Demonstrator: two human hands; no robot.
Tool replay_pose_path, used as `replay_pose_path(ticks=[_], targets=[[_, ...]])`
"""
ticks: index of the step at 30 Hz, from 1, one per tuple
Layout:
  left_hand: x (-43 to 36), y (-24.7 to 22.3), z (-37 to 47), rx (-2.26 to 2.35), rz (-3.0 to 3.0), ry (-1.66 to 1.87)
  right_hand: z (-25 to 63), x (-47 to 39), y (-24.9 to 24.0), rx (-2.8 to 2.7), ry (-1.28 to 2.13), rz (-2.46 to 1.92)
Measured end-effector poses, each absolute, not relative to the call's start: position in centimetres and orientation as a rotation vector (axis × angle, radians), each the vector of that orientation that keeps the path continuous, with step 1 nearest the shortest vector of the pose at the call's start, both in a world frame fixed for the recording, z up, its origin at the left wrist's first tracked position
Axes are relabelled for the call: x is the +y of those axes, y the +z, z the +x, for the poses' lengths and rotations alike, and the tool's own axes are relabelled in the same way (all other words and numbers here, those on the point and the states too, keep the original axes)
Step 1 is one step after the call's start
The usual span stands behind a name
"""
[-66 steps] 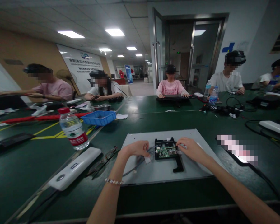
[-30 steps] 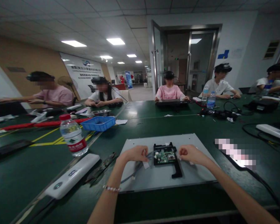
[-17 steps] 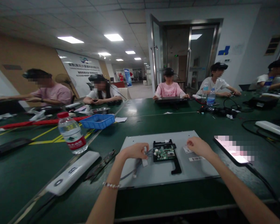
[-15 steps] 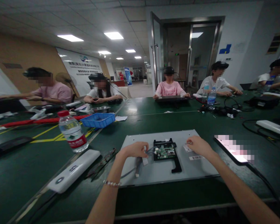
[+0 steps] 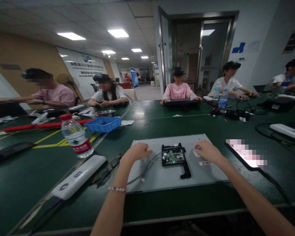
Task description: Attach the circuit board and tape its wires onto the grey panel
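Where lights (image 5: 118, 33) glow, green table (image 5: 147, 115), grey panel (image 5: 162, 183)

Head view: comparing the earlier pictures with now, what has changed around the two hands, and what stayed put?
The left hand has come away from the grey cables, moving slightly left. The right hand moved right, from the black frame to the white labels. The circuit board, panel and bottle stayed put.
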State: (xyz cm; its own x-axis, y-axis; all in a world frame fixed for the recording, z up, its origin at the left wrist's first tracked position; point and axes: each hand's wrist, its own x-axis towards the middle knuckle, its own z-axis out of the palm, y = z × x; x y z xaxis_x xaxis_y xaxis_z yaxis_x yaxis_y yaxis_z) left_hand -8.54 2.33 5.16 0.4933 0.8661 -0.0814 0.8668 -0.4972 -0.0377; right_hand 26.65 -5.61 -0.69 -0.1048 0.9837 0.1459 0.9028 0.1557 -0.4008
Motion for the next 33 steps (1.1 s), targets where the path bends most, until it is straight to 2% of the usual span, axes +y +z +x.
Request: replay_pose_path(ticks=[10, 16, 24, 33], targets=[[2.4, 5.2, -8.9, 1.663, 2.665, -0.272, 26.9, -5.5, -0.9, -2.070, 0.296, -1.823], [2.3, 4.7, -6.8, 1.649, 2.735, -0.143, 27.1, -5.7, -0.7, -2.086, 0.297, -1.818], [-0.2, 4.3, -2.9, 1.199, 2.882, 0.250, 27.0, -5.7, -0.8, -2.060, 0.279, -1.853], [-0.7, 2.9, -1.2, 0.945, 2.948, 0.224, 24.0, -5.2, 0.5, -2.162, 0.203, -1.505]])
